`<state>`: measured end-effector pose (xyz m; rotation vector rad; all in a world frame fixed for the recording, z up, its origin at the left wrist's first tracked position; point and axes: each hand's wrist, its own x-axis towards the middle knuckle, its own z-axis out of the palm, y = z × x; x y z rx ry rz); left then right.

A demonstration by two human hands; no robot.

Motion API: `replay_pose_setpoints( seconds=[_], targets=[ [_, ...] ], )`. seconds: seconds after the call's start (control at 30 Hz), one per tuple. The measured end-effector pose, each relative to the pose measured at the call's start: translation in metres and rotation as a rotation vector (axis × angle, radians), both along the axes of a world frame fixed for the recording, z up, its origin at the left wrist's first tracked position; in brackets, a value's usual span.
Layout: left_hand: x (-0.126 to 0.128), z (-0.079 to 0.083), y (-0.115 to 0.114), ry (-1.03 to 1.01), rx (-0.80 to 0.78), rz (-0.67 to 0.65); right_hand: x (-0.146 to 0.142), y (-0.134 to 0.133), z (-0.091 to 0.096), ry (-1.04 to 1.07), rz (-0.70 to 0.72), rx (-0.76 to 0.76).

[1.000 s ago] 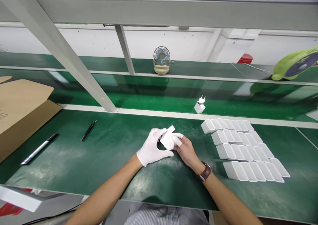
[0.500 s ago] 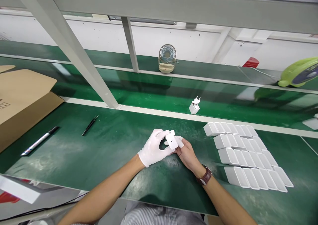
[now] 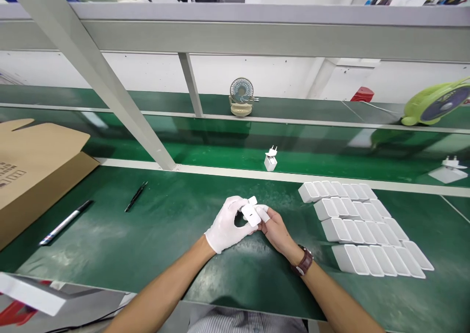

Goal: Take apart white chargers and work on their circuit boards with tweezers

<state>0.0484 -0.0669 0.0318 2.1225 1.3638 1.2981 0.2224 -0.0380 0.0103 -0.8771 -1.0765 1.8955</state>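
A small white power adapter with a dark slot in its face is between my hands above the green table. My left hand, in a white glove, is closed with thumb and fingers around its left side. My right hand wears white finger cots and pinches its right edge; a brown watch is on that wrist. A small white piece shows at the adapter's upper edge; I cannot tell whether it is joined. To the right, white open-ended housings lie in several rows.
A white plug adapter stands past the table's rail, with another white plug piece far right. On the left are a cardboard box, a marker and a black pen-like tool. A slanted metal post crosses the left side.
The camera view has tilted up, bringing the shelf top into sight. My hands keep hold of the adapter, which is turned slightly.
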Motion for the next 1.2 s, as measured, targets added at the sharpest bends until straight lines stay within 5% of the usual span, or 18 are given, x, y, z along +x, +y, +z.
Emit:
replay_pose_setpoints(
  seconds=[0.2,0.53,1.2],
  targets=[
    [0.001,0.001,-0.011,0.051,-0.035,0.024,0.002,-0.003,-0.005,-0.112,0.002,0.063],
    [0.016,-0.004,-0.016,0.093,0.247,-0.022,0.007,-0.002,0.003,-0.204,-0.069,0.129],
    [0.020,0.000,-0.018,0.185,0.179,0.059,0.010,0.003,0.009,-0.304,-0.061,0.232]
  ],
)
